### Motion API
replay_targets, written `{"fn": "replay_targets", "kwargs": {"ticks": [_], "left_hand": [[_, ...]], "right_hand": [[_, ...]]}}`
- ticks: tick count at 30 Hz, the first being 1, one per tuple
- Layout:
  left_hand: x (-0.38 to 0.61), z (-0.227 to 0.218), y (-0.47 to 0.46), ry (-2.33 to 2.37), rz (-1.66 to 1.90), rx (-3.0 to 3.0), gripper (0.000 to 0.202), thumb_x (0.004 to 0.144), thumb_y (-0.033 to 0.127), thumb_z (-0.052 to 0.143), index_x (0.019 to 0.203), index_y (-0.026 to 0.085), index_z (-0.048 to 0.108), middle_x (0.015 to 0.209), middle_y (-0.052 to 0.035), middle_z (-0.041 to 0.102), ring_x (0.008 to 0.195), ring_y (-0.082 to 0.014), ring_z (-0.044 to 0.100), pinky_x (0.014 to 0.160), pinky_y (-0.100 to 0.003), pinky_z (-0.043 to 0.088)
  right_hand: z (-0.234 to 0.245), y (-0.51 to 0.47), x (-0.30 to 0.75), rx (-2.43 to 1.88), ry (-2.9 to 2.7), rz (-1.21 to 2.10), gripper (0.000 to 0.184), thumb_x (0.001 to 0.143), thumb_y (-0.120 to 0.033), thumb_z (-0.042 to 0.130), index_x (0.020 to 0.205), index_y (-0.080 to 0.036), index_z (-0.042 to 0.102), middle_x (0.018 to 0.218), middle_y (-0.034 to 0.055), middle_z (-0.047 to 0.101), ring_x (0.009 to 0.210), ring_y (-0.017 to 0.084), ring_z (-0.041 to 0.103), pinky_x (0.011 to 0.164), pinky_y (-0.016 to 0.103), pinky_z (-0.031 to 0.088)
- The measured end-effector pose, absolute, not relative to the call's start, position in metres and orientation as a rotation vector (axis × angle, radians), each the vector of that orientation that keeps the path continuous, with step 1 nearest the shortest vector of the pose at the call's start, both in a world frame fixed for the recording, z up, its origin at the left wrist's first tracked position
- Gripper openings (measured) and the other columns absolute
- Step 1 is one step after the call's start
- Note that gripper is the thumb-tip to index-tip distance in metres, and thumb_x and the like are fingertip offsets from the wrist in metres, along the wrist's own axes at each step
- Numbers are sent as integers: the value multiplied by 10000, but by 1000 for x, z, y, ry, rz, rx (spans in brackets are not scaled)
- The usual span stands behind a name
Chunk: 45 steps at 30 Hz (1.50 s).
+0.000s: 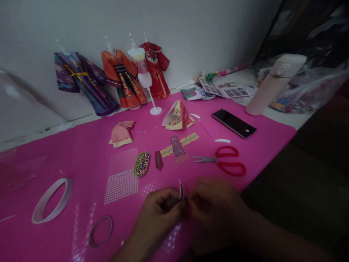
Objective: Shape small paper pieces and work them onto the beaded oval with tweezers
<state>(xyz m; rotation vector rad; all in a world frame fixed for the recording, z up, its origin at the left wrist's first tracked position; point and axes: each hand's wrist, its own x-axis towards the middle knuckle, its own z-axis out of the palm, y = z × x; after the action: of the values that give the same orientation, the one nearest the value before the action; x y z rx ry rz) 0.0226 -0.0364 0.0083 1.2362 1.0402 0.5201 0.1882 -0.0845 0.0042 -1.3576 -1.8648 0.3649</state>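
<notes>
My left hand pinches a small, narrow piece with a dark patterned part and a pale strip, near the front of the pink mat. Close beside it, the fingertips of my right hand are pressed together; whatever they hold is hidden in shadow. Beyond my hands lie a dark red patterned fabric piece, a yellow fabric strip crossed by a purple patterned panel, and red-handled scissors. A green tray of colourful beads sits beside a sheet of stick-on pearls.
Two tape rolls, a wide one and a thin one, lie left on the pink mat. Doll-size robes and a bare mannequin stand at the wall. A phone and pink bottle are at right.
</notes>
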Motion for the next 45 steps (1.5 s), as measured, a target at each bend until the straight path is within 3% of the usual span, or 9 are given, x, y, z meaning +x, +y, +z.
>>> {"fn": "replay_targets", "kwargs": {"ticks": [9,22,31,45], "left_hand": [[22,10,-37,1038,489,1313,143,627,268,638,558,193,538,519,67,434,517,-102,379,504,-231,304],[21,5,-38,1050,499,1258,127,657,280,645,596,190,579,547,57,491,532,-107,415,529,-239,327],[21,5,-38,1068,489,1312,150,662,285,637,577,201,546,533,66,438,524,-107,383,515,-238,299],[20,5,-38,1067,481,1305,134,673,291,624,603,186,577,554,57,471,544,-112,396,531,-239,318]], "right_hand": [[3,-84,189,-1367,-1886,310,160,762,-96,535,637,-162,609,580,0,560,536,125,487,512,258,290],[1,-85,187,-1352,-1906,252,183,800,-121,550,629,-170,594,581,0,554,539,127,486,512,262,295],[2,-87,186,-1356,-1903,245,183,782,-104,537,619,-168,590,574,-5,548,530,119,476,505,257,287],[2,-85,186,-1352,-1877,297,191,791,-110,556,612,-172,578,572,-8,537,525,117,473,507,249,285]]}}
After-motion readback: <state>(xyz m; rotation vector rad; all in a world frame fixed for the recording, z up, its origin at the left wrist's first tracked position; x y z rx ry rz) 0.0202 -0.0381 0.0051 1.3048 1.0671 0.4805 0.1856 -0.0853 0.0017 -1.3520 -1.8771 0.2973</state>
